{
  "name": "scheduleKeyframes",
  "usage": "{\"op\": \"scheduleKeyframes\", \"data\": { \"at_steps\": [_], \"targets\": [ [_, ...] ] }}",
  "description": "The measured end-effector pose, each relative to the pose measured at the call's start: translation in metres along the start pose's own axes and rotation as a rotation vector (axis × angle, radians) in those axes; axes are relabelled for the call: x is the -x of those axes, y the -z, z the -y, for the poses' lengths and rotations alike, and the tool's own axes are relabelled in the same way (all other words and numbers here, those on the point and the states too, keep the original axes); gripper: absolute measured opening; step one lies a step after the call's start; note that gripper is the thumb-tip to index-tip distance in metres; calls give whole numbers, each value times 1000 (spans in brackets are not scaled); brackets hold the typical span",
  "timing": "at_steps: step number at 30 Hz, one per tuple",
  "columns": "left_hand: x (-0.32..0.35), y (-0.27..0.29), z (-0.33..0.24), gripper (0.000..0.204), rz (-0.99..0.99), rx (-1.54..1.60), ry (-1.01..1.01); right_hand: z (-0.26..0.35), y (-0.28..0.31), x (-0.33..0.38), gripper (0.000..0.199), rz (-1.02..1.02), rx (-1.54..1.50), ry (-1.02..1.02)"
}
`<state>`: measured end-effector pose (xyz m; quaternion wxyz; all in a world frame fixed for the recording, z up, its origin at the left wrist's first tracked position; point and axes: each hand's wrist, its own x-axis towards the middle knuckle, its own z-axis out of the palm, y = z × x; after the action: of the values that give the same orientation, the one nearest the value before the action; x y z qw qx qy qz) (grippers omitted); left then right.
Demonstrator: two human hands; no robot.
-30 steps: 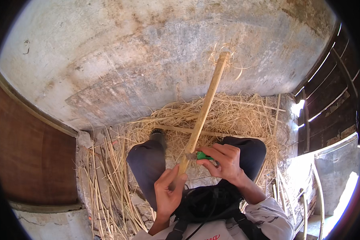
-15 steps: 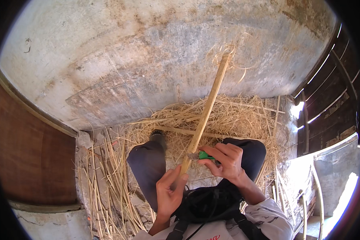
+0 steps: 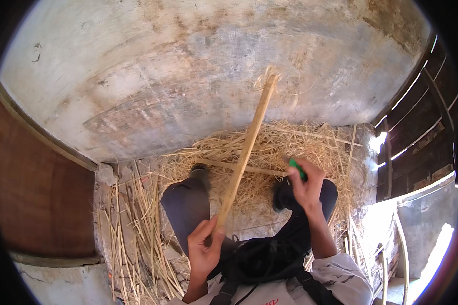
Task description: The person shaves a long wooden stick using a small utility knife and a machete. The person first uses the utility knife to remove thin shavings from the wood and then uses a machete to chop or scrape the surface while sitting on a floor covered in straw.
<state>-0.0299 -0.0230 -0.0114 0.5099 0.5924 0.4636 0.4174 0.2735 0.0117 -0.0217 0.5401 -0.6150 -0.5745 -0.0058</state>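
Observation:
My left hand (image 3: 204,249) is closed round the near end of a long, pale bamboo strip (image 3: 247,145). The strip slants up and away to the right, and thin curled shavings (image 3: 267,76) cling to its far end. To the right of the strip and apart from it, my right hand (image 3: 309,184) is closed on a small green-handled knife (image 3: 296,169). Its short grey end points up and left, a little blurred. Fingers hide part of the handle.
A heap of shavings (image 3: 310,145) lies along the stained wall (image 3: 188,91). Several split strips (image 3: 132,234) cover the floor at left, beside a brown panel (image 3: 40,188). My knees flank the work, and a black bag (image 3: 259,259) is at my waist. Dark boards (image 3: 417,132) stand right.
My right hand has moved the knife off the strip, up and to the right. The left hand has shifted slightly down and left, and the strip's far end has dropped down and left.

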Motion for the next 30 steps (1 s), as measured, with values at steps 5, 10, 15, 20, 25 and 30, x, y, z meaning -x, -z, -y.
{"op": "scheduleKeyframes", "data": {
  "at_steps": [5, 10, 15, 20, 25, 30],
  "targets": [
    [-2, -3, -1, 38, 32, 11, -42, 39, -8, 16, 27, 263, -90, 259],
    [-2, -8, -11, 32, 66, 1, -44, 50, -4, 9, 32, 287, -33, 298],
    [1, -12, -20, 31, 64, 6, -44, 49, -2, 1, 34, 233, -3, 310],
    [3, -10, -13, 37, 65, -10, -76, 51, 1, -2, 35, 222, 17, 333],
    [3, -12, -10, 37, 57, 9, -81, 55, 5, -4, 35, 205, 57, 342],
    [7, -12, -14, 35, 72, -47, -59, 48, 7, -6, 34, 175, 53, 282]
  ]
}}
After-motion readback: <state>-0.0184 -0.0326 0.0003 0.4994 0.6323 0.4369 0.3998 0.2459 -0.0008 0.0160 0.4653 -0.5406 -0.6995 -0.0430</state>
